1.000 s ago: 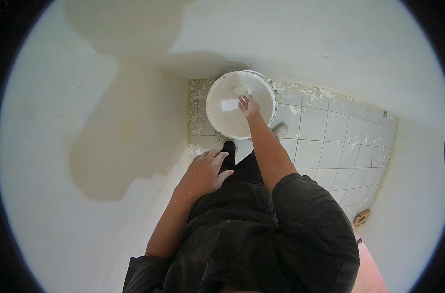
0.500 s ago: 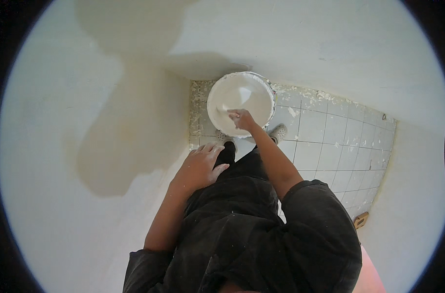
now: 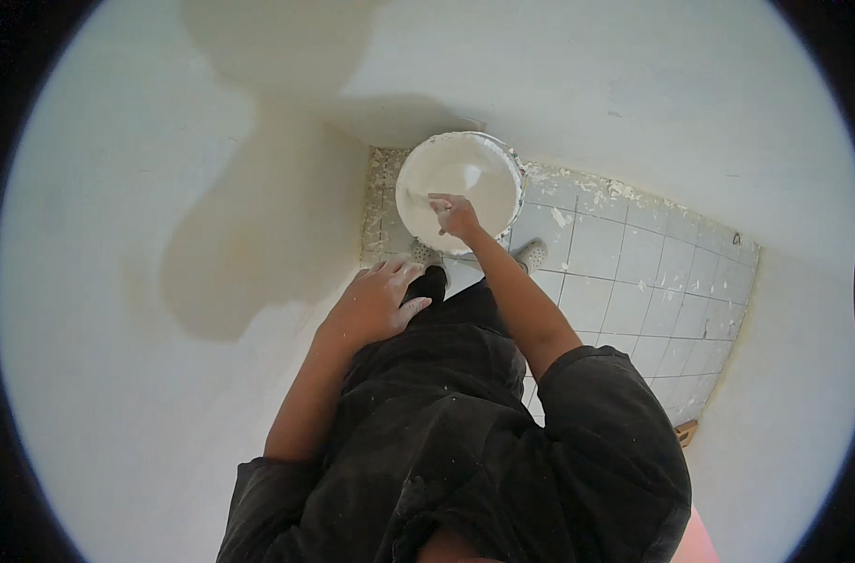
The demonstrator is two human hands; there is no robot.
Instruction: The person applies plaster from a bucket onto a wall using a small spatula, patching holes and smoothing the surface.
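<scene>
Bucket (image 3: 460, 188) of white paste stands on the tiled floor (image 3: 625, 281) in the corner, just ahead of the person's shoes. Right hand (image 3: 458, 216) reaches into it, fingers closed round a tool whose blade is mostly hidden; this looks like loading up, and lifting out calls for a level wrist. Left hand (image 3: 376, 305) lies spread on the dark trouser knee. White walls (image 3: 118, 281), one blotched beige, close round.

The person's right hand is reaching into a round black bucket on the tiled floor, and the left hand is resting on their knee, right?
Not quite: the round bucket is white, not black, and filled with white paste. The head view shows it standing on the tiled floor. The rest holds: the right hand reaches into it, and the left hand rests on the knee of the dark trousers.
</scene>
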